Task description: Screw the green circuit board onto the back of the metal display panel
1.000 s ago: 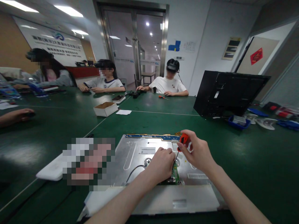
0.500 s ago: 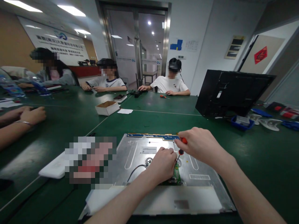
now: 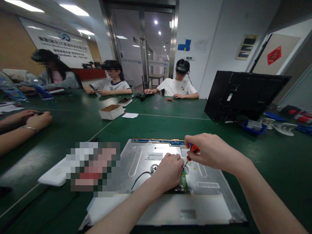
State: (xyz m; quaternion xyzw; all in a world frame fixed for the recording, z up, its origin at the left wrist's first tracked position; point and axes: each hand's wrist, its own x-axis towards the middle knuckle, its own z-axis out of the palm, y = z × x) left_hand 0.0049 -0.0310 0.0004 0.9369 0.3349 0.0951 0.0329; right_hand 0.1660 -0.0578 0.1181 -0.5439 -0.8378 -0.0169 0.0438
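A glossy dark green tabletop [image 3: 168, 128] is crossed by thin pale seams, and white light is reflected on it at the left. On its near part a flat silver metal display panel [image 3: 141, 157] is laid, its far edge lined by a narrow blue circuit strip [image 3: 156, 142] and its near edge covered by a whitish translucent sheet [image 3: 156, 209]. A red-and-black screwdriver [image 3: 194, 149] is gripped by the handle in the right hand [image 3: 209, 148], above the panel's right half; its thin shaft is slanted down and leftward to a small green circuit board [image 3: 184, 183]. The tip is hidden. The left hand [image 3: 169, 170] is curled over the board, just beside the shaft; whether anything is held in it cannot be told.

To the left of the panel a white flat slab [image 3: 52, 178] is set down, partly blurred out. Farther off, an open white cardboard box [image 3: 111, 114] is placed near a white paper slip [image 3: 130, 115]. The far right is taken up by a black monitor [image 3: 246, 94], with a blue plastic tray [image 3: 253, 127] beside it. Three people are seated along the far side, and a co-worker's hands [image 3: 39, 122] are seen at the left. The room is closed at the far end by steel-framed glass doors [image 3: 158, 42] and lit by white ceiling lamps [image 3: 74, 10]
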